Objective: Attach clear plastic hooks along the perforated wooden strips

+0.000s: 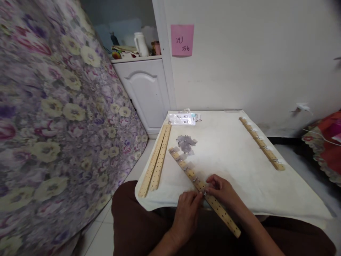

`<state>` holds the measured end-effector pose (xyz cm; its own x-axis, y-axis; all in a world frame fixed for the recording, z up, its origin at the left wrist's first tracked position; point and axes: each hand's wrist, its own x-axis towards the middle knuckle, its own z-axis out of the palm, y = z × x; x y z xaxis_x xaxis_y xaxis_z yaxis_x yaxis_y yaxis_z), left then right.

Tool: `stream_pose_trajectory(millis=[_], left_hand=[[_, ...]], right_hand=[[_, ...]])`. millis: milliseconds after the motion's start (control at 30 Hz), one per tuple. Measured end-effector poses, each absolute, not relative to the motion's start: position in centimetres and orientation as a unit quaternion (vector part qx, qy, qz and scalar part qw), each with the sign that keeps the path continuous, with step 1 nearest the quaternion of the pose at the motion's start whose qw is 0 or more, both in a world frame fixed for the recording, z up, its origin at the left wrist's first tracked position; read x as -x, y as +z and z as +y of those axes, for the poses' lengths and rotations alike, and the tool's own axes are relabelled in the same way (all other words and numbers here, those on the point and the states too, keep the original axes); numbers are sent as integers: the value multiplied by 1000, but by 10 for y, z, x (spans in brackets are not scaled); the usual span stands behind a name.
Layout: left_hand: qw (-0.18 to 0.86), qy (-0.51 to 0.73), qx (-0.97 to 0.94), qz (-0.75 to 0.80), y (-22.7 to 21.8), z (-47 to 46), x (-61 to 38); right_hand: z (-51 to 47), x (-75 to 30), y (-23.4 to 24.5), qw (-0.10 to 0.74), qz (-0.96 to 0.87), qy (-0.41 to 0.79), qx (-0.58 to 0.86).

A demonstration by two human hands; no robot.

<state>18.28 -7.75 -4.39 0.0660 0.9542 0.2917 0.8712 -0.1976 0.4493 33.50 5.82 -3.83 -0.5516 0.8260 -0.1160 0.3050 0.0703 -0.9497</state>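
Note:
A long wooden strip (186,170) with rows of holes and several small metal screws in it lies slanted across the white table (234,160), its near end over my lap. My left hand (186,211) and my right hand (222,190) meet at the strip's middle. Both pinch with their fingertips around a small metal piece (204,193) at one hole. A small pile of clear bags with metal parts (186,144) lies just beyond the strip's far end.
Two more holed wooden strips (157,160) lie side by side at the table's left edge. Another strip (262,144) with fittings lies at the right. A clear packet (182,119) sits at the far edge. A floral mattress (53,117) leans at left.

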Motion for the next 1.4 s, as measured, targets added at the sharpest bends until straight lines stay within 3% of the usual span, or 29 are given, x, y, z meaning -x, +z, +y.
stream_pose_trajectory(millis=[633, 833, 1100, 1400], left_hand=[[80, 307, -725, 612, -47, -79, -181], [84, 331, -723, 601, -49, -80, -179], [91, 341, -718, 601, -44, -80, -178], [95, 364, -687, 622, -39, -74, -160]], right_hand=[[46, -387, -36, 278, -662, 535, 445], [14, -435, -51, 224, -623, 600, 449], [-6, -423, -59, 172, -590, 640, 462], [13, -436, -48, 154, -624, 613, 460]])
